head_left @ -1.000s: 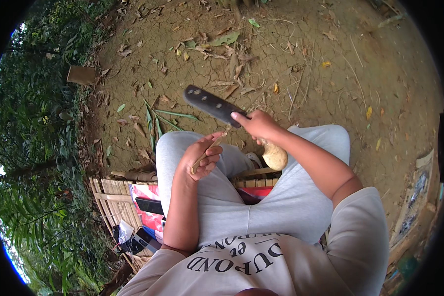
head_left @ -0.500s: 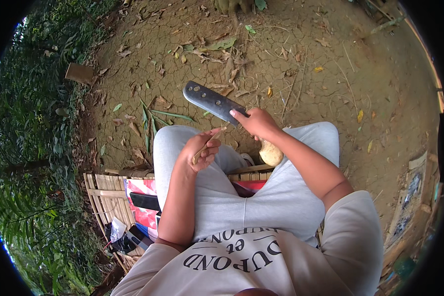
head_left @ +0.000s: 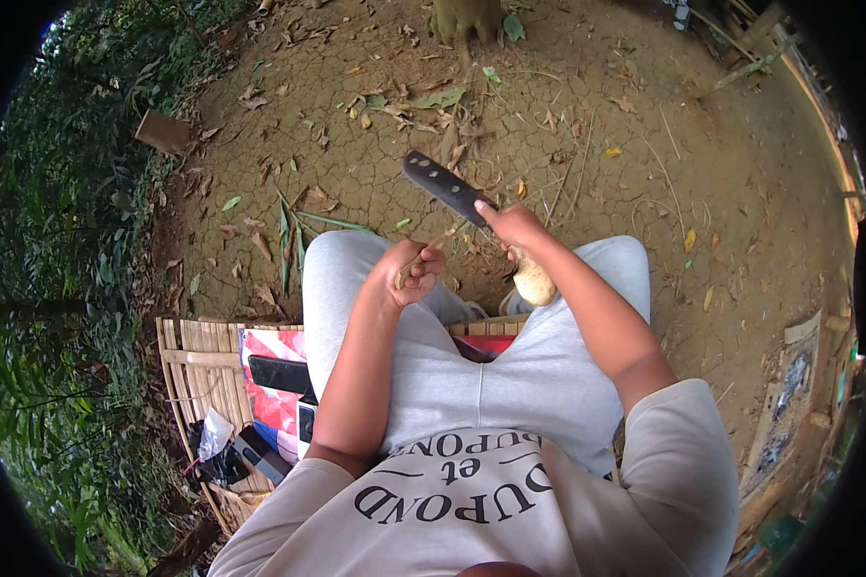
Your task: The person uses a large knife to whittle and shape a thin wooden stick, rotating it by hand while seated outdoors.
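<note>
1 knife [head_left: 464,203] slants above cracked, leaf-strewn ground [head_left: 614,197] beside a bamboo bench [head_left: 202,385].

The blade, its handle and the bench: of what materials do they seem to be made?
Blade: probably steel, dark and dull, with round holes through it. Handle: perhaps wood, pale and smooth-looking, with a bulbous end; no grain is clear. Bench: apparently bamboo, unpainted, in pale narrow slats.

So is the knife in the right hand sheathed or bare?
Bare: its dark blade shows uncovered from the tip back to the right hand, with round holes visible along it.
</note>
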{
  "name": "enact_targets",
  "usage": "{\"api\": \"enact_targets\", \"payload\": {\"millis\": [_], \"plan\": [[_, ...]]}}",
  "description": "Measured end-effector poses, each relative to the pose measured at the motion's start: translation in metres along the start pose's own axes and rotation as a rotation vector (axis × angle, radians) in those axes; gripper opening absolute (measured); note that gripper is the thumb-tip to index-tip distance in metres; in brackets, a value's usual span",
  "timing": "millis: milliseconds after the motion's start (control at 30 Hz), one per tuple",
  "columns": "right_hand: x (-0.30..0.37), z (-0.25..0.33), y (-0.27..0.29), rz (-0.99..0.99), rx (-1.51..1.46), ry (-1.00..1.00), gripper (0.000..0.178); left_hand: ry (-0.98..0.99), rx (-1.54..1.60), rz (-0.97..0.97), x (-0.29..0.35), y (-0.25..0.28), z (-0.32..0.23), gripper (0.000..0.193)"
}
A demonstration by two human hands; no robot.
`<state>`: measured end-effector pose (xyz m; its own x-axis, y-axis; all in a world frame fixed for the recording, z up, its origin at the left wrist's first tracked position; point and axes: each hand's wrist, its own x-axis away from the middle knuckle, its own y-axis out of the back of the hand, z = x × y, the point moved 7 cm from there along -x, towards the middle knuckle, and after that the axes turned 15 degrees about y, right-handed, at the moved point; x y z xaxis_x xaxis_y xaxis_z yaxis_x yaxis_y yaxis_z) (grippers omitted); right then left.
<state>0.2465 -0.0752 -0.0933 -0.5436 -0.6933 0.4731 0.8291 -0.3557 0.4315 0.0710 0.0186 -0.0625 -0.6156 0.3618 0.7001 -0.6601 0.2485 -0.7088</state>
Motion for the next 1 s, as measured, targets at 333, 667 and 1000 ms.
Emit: {"api": "enact_targets", "payload": {"millis": [333,667,1000], "plan": [[0.026,0.026,-0.030,0.085,-0.072,0.054,0.071,0.011,-0.047,0.017,-0.001,0.009,0.002,0.024],[0.038,0.038,-0.031,0.091,-0.040,0.139,0.077,-0.040,-0.148,-0.046,-0.001,0.004,-0.002,0.020],[0.044,0.027,-0.047,0.261,-0.409,-0.091,0.076,-0.054,-0.291,-0.145,0.007,-0.005,0.000,0.033]]}}
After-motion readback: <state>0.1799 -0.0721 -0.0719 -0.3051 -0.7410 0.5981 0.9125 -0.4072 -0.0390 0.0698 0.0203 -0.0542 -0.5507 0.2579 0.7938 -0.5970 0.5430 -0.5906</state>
